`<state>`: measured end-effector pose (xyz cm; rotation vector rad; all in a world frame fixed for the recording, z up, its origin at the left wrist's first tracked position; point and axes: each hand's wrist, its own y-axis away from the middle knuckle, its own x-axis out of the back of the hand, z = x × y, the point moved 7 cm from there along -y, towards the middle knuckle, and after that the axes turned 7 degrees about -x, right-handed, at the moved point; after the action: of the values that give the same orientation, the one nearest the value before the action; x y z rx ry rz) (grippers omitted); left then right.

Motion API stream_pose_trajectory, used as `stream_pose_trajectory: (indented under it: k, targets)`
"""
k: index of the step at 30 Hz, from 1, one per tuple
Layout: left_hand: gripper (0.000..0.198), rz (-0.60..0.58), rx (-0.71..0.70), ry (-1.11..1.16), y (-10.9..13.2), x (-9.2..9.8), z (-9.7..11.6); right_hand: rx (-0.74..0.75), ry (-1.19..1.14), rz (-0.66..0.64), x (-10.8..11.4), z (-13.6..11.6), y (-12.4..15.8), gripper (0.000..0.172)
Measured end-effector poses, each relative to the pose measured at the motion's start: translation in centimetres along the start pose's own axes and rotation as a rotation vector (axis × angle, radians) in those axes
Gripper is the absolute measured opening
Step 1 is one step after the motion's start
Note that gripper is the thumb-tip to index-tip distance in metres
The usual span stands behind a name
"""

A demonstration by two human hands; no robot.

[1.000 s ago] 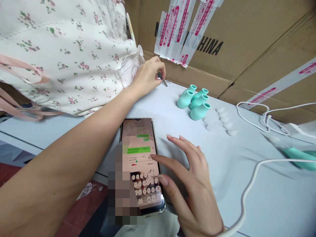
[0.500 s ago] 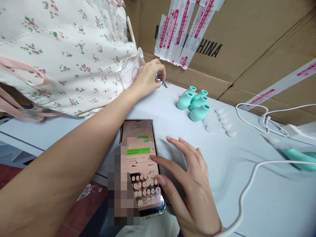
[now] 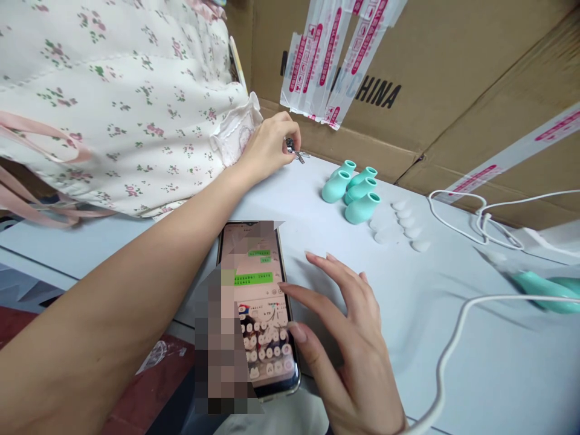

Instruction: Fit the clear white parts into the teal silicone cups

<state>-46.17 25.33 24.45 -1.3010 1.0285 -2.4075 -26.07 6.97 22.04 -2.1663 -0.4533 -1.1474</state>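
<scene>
Brown cardboard [image 3: 435, 72] with strips of printed tape [image 3: 330, 54] stands behind a pale tabletop [image 3: 453, 386]. At its back edge the left hand [image 3: 272, 142] curls thumb and fingers around small dark and silvery metal pieces [image 3: 296, 152]; whether they are clamped on them I cannot tell. Nearer the body, the right hand [image 3: 348, 338] has its fingers spread apart, with index fingertip and thumb at the right edge of a phone [image 3: 254, 293], which lies screen up, its lower left side pixelated. Contact there is unclear. A floral fabric bag [image 3: 136, 133] sits beside the left forearm. Right of the metal pieces stand five turquoise bottle-shaped pieces [image 3: 362, 209], close together, and just beside them small whitish pieces [image 3: 412, 232]. Past the right wrist, a white cable [image 3: 446, 356] curves across the table.
</scene>
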Motion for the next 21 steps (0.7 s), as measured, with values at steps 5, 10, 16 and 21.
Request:
stream_pose_trajectory:
  k: [5, 10, 16, 21]
  targets:
    - [0.01, 0.01, -0.009, -0.03, 0.02, 0.1, 0.07, 0.002, -0.001, -0.003, -0.05, 0.01, 0.06, 0.031]
    - [0.014, 0.012, -0.001, -0.046, 0.05, 0.13, 0.11, -0.001, -0.002, -0.016, -0.19, 0.08, 0.04, 0.031]
    - [0.015, 0.009, 0.016, -0.052, 0.09, 0.2, 0.12, 0.006, -0.004, -0.027, -0.23, 0.0, 0.03, 0.031]
    - [0.015, 0.007, 0.031, -0.043, 0.06, 0.18, 0.04, 0.015, -0.019, -0.03, -0.03, -0.14, -0.04, 0.029]
